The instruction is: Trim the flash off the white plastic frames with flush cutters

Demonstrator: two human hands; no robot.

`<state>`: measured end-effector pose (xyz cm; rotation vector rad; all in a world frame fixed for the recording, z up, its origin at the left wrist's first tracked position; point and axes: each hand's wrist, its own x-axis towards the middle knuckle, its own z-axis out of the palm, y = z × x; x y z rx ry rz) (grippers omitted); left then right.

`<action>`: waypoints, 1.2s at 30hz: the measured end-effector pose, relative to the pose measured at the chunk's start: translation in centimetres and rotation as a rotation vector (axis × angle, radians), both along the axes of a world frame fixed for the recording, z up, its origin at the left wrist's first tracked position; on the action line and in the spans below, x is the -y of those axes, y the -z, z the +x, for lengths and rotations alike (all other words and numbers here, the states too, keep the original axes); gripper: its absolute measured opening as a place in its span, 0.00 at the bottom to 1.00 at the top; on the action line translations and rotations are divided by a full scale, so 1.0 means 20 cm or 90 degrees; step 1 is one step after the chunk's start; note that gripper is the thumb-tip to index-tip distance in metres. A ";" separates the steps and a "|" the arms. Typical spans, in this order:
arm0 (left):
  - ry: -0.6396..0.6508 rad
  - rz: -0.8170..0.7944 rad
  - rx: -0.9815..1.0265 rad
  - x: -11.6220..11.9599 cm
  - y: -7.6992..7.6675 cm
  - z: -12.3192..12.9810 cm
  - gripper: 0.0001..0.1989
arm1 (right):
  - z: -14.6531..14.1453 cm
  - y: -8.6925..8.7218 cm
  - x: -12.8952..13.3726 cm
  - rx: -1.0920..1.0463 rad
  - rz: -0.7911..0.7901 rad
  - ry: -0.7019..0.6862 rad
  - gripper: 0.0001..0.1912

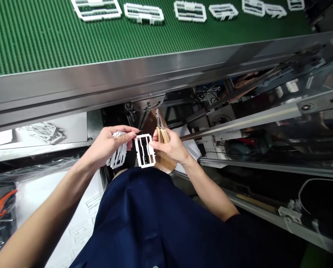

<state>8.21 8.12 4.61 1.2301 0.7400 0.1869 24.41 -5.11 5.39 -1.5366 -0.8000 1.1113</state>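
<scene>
My left hand (110, 143) is closed around several stacked white plastic frames (119, 154), held above my lap. One more white plastic frame (145, 150) hangs between my two hands, its slots facing me. My right hand (170, 145) pinches that frame's right edge between thumb and fingers. The same hand also grips a pair of nippers (162, 130) with yellowish handles, metal jaws pointing up and away from the frame. The left fingertips come close to the frame's upper left corner; whether they touch it I cannot tell.
A green ribbed conveyor belt (43, 41) with a metal edge rail (113, 70) runs across the top, carrying several white frames (190, 12). More frames (42, 131) lie on a shelf at left. An orange-handled tool (0, 208) sits lower left. Metal bars (247, 121) stretch along the right.
</scene>
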 end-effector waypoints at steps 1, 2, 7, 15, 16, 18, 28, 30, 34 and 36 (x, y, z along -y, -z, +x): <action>0.036 0.008 -0.006 -0.03 -0.01 0.01 0.18 | 0.00 0.00 0.00 0.007 0.004 -0.015 0.13; 0.067 0.022 -0.012 -0.04 -0.02 0.02 0.17 | 0.00 0.00 0.00 0.012 0.006 -0.029 0.13; 0.159 0.077 -0.055 -0.08 -0.02 0.06 0.12 | 0.01 0.00 0.00 0.025 -0.011 -0.072 0.13; 0.214 0.033 -0.039 -0.09 -0.02 0.07 0.08 | 0.02 0.00 0.01 0.051 -0.027 -0.096 0.12; 0.216 0.026 -0.031 -0.09 -0.03 0.06 0.07 | 0.02 0.00 0.02 0.057 -0.026 -0.098 0.11; 0.221 0.007 -0.016 -0.09 -0.03 0.05 0.07 | 0.02 0.00 0.02 0.066 -0.024 -0.105 0.11; 0.265 0.039 0.000 -0.07 -0.03 0.04 0.09 | 0.01 -0.01 0.03 0.056 -0.019 -0.158 0.10; 0.289 0.088 -0.020 -0.07 -0.02 0.04 0.09 | 0.01 -0.02 0.04 0.065 -0.026 -0.171 0.10; 0.335 0.220 -0.050 -0.04 -0.03 0.03 0.09 | 0.00 -0.02 0.06 0.091 -0.029 -0.203 0.08; 0.337 0.298 -0.021 -0.02 -0.05 0.02 0.09 | -0.01 -0.01 0.07 0.066 -0.021 -0.213 0.08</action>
